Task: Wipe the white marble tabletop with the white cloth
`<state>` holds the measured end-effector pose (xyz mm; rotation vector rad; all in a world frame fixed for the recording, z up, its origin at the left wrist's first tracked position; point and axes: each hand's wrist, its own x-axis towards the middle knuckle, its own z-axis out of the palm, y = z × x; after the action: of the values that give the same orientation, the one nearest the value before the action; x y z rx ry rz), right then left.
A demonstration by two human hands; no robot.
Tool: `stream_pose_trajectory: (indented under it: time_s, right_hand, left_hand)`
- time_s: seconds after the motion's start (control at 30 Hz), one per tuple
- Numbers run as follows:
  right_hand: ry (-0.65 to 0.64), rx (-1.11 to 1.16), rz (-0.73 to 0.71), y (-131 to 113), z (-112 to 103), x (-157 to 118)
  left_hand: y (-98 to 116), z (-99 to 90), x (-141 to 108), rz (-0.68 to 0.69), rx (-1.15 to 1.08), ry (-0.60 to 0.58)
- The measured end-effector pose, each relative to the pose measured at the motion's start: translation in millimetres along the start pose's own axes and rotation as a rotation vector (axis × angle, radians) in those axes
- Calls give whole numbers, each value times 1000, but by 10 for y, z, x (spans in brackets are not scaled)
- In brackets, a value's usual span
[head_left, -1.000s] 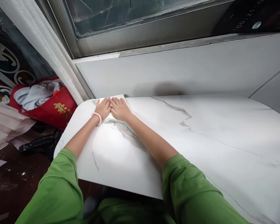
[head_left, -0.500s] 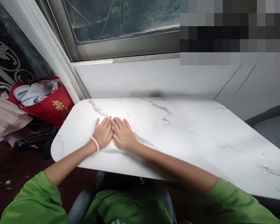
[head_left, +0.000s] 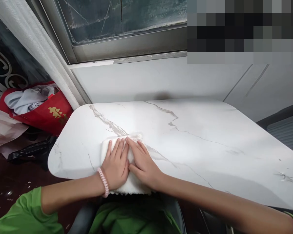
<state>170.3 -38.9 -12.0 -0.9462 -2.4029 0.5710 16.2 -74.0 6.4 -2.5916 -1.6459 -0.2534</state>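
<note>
A white cloth (head_left: pixel 134 185) lies flat at the near edge of the white marble-patterned table (head_left: pixel 195 152), its fuzzy lower border reaching that edge. My left hand (head_left: pixel 116 164), with a pink coiled band on its wrist, presses palm down on the cloth, fingers stretched out and pointing away from me. Beside it my right hand (head_left: pixel 144 162) also rests flat on the cloth, fingers extended. The two hands touch near the thumbs. Neither hand grips the cloth; part of it is hidden under the palms.
Behind the table stands a pale wall (head_left: pixel 127 81) below a metal-framed window (head_left: pixel 132 42). A red bag (head_left: pixel 46 113) stuffed with light cloth is at the left, beside a white curtain (head_left: pixel 36 45). At the right edge is a grey chair (head_left: pixel 286 126).
Both hands and the cloth have slid toward me, from the middle of the table's left part to its near edge. The view has shifted slightly.
</note>
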Motion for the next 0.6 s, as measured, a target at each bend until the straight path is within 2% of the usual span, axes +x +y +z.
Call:
stream_pose_trajectory:
  time_s: [0.1,0.17,0.27,0.4,0.5,0.6]
  right_hand:
    - [-5,-70,54,189,-22,287]
    - [-3,-131,78,374,-53,548]
    - [-7,-162,56,737,-125,978]
    - [48,-181,61,1231,-234,1464]
    - [89,-203,88,1488,-299,1684]
    - [107,-231,137,1616,-334,1784]
  left_hand:
    - [-201,59,338,34,-28,-25]
    - [-371,120,637,10,-30,-26]
    - [-623,233,1135,-54,-22,-8]
    - [-879,371,1775,-68,-22,27]
    - [-989,435,2145,-57,-31,37]
    - [-1037,459,2346,-48,-43,20]
